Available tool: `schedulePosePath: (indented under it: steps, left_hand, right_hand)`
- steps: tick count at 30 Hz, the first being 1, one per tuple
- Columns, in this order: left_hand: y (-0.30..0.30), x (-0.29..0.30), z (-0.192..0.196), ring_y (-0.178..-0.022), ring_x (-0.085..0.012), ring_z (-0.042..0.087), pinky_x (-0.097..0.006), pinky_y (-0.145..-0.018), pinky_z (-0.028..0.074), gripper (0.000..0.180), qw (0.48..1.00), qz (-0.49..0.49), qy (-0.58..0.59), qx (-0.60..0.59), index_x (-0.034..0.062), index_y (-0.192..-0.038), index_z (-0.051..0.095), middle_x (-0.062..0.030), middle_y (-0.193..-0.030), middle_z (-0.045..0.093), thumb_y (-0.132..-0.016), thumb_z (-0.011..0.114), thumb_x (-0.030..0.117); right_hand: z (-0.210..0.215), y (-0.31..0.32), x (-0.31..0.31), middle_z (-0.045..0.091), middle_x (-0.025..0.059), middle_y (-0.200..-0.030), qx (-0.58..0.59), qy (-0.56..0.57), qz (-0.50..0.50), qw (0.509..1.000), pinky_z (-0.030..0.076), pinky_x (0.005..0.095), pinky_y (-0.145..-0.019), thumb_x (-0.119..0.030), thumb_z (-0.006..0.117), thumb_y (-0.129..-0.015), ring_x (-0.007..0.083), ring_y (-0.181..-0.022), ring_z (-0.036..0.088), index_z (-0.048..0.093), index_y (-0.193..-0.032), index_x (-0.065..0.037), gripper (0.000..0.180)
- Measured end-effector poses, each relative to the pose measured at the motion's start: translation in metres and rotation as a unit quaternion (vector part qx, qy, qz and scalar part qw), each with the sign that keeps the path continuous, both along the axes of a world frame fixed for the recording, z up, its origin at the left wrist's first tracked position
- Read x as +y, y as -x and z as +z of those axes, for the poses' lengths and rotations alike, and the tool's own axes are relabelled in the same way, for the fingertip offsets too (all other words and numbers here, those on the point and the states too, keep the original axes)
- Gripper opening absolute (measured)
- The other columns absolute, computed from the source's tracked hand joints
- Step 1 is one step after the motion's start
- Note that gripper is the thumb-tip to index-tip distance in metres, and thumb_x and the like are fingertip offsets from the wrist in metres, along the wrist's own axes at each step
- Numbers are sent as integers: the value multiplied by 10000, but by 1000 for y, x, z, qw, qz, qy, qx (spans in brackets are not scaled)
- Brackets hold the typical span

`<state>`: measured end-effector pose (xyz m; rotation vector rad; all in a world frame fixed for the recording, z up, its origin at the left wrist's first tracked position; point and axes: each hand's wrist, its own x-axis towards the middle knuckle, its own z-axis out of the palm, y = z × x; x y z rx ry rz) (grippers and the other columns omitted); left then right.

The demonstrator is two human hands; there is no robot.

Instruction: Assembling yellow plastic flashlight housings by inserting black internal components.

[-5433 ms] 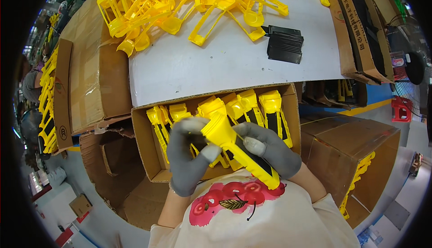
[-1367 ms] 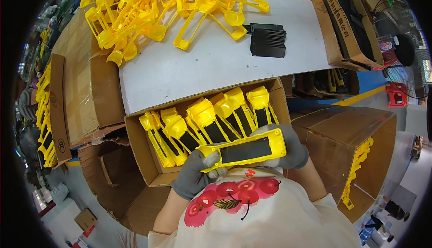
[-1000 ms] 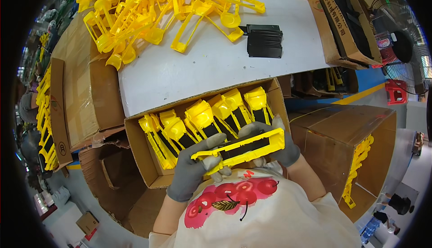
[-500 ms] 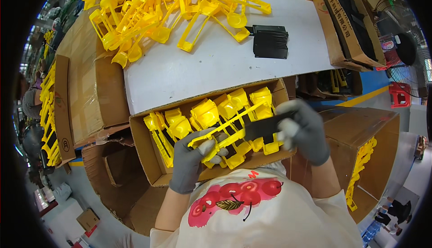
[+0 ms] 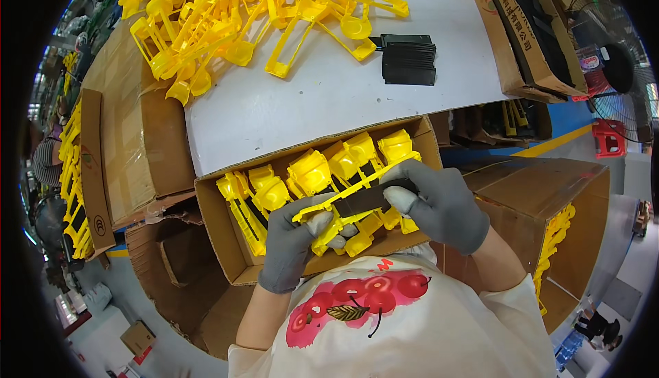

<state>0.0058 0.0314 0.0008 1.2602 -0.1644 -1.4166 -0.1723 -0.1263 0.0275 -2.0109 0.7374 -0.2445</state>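
My left hand (image 5: 287, 244), in a grey glove, grips one end of a yellow plastic frame (image 5: 326, 238) over a cardboard box (image 5: 237, 268). A black flat strip (image 5: 364, 200) lies along that frame. My right hand (image 5: 443, 203), gloved alike, pinches the strip's far end, thumb on top, close against the frame. Several yellow frames with black strips in them, such as this yellow frame (image 5: 310, 171), stand in the box below. On the white table (image 5: 309, 113) beyond are a heap of yellow frames (image 5: 226, 17) and a stack of black strips (image 5: 409, 59).
A tall closed carton (image 5: 147, 124) stands left of the table. An open carton holding black pieces (image 5: 528, 28) sits at the table's right. Another carton (image 5: 542, 192) with yellow frames stands at my right, near a red stool (image 5: 609, 138) and a fan (image 5: 614, 69).
My right hand has moved left and down, bringing the black strip from beside the yellow frame onto it. The left hand keeps its hold on the frame.
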Motion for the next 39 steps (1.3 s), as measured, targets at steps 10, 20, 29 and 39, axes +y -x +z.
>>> schedulePosePath:
  steps: [10,20,29,39]
  left_hand:
    - [6,-6,7,-755,-278,701,-306,-602,579,320,1000,23,-14,12,-80,-1175,587,-186,-955,658,-868,589,9]
    - [16,-17,13,-700,-237,695,-271,-583,570,273,990,-13,-45,-133,-87,-1091,628,-161,-912,662,-835,631,8]
    - [10,3,1,-725,-187,690,-247,-589,556,245,991,-63,-23,-115,-75,-1087,639,-130,-902,683,-847,638,-26]
    - [-124,63,58,-655,-161,671,-258,-552,571,188,942,-127,-135,-279,-29,-987,607,-90,-807,655,-801,608,-61]
  right_hand:
    - [-12,-6,9,651,138,-727,-31,84,-27,996,499,353,-534,-175,663,-874,294,-615,652,593,-955,-86,139]
    - [-6,2,5,658,119,-842,46,204,-97,973,512,340,-607,-348,731,-795,257,-735,666,591,-1125,-102,435]
    - [-40,21,6,676,122,-742,-3,-6,-2,1000,513,281,-592,-126,716,-787,219,-646,680,653,-929,-30,182]
    - [-34,10,21,657,55,-845,24,-193,-35,980,510,284,-638,-296,729,-789,166,-648,626,529,-1227,-103,518]
